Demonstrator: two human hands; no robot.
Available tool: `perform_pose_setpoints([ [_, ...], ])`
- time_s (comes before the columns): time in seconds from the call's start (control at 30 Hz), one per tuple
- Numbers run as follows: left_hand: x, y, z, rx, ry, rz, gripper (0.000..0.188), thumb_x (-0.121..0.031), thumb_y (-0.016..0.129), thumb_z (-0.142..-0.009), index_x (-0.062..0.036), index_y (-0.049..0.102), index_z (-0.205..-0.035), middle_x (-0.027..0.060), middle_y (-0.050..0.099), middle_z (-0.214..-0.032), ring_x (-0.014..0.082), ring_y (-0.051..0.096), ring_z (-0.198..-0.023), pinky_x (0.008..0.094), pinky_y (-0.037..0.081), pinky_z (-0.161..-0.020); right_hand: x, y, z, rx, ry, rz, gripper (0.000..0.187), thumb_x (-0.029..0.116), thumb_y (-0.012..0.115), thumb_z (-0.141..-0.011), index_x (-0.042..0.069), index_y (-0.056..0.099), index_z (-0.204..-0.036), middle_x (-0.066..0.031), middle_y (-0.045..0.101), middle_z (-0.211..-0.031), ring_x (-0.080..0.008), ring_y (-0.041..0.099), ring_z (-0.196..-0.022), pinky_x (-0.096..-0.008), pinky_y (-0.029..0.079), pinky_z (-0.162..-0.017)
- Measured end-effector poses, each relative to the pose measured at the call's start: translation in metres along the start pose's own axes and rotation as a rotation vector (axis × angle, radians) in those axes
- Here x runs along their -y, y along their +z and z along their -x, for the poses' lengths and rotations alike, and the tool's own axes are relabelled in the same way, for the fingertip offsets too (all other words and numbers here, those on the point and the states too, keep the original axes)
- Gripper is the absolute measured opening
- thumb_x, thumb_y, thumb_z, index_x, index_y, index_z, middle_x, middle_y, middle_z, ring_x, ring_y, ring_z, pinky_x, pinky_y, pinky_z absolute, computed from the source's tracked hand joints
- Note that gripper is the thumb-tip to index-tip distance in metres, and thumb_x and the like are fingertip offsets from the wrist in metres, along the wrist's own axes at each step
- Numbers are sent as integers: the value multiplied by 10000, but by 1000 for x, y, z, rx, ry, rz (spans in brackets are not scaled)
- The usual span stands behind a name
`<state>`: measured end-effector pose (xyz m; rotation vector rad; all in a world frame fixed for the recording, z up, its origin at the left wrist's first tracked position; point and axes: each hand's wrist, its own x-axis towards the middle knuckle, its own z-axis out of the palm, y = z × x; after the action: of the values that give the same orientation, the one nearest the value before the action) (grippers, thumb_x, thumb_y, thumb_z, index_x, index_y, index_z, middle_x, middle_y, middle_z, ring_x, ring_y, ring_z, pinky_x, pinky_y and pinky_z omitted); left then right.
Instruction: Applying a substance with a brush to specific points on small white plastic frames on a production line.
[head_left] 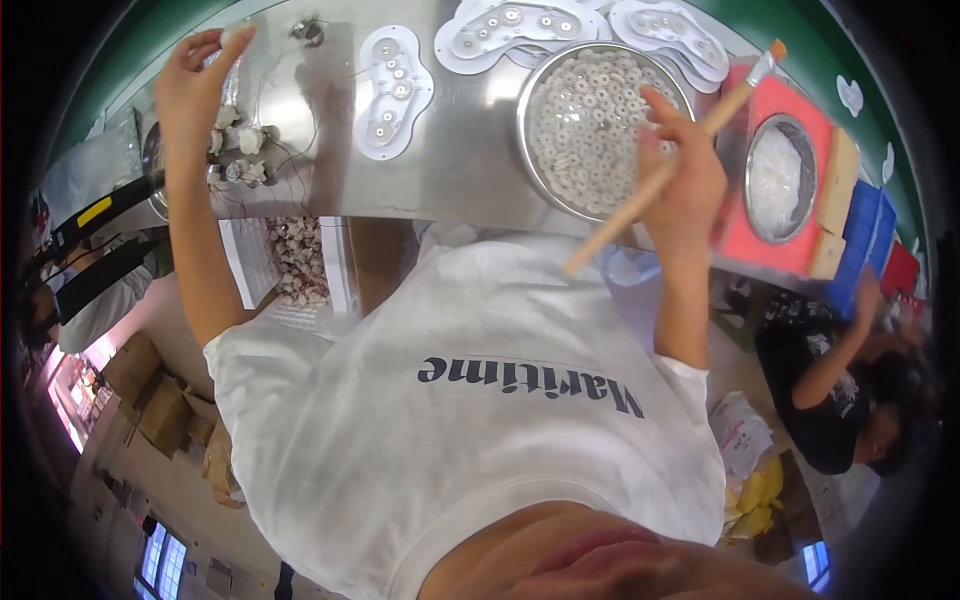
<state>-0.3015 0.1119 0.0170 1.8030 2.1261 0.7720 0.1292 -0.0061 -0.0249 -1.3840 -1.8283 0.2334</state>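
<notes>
One bold, dark printed word (530,385) across the white T-shirt (430,310)

Between the single plate (385,108) and the bowl (524,140), a broad strip of bare table (470,140) gives a hand room to pass, narrowing at the far end where the stacked plates (478,42) jut in. Left of the single plate, thin wires (312,130) straggle across the steel, and the motors (250,140) crowd close beside the left forearm (190,180). Over the bowl's right side, the right hand (685,175) and slanting brush (665,172) block the way from above; just beyond, the cup (750,180) on the red board (775,100) narrows passage.
</notes>
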Motion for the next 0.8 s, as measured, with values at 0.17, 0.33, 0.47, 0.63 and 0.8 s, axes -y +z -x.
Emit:
perform_pose_setpoints([
  [0.17,-85,-21,25,-305,123,-117,531,-382,786,-706,9,651,-1038,69,673,-986,100,573,-807,215,430,-748,0,25,-9,175,-82,214,261,79,738,-727,70,584,-938,-75,553,-697,-233,573,-628,-326,465,-536],
  [0.33,-99,-21,76,-124,139,566,375,-259,691,-838,24,612,-1070,67,671,-895,78,586,-771,199,427,-743,-10,38,-12,283,-83,249,238,47,715,-724,61,525,-867,-75,614,-770,-264,591,-680,-356,475,-569],
  [0.47,-122,11,112,290,4,837,280,-211,518,-948,27,600,-1072,40,645,-866,86,566,-769,208,424,-734,-17,40,-9,324,-46,251,252,43,711,-720,56,489,-839,-72,634,-801,-269,598,-729,-371,480,-611],
  [0.63,-111,59,138,450,-157,1084,389,-329,393,-989,4,590,-1012,42,612,-878,80,485,-701,219,398,-666,0,27,-16,228,-166,199,295,42,743,-713,58,473,-830,-67,660,-825,-208,613,-699,-320,484,-603],
  [0.8,-124,80,150,512,-419,1491,366,-318,300,-991,-42,536,-941,69,595,-906,80,393,-636,224,331,-611,25,8,-15,53,111,-265,425,-31,753,-729,62,355,-846,-160,689,-888,-153,656,-721,-234,524,-648],
])
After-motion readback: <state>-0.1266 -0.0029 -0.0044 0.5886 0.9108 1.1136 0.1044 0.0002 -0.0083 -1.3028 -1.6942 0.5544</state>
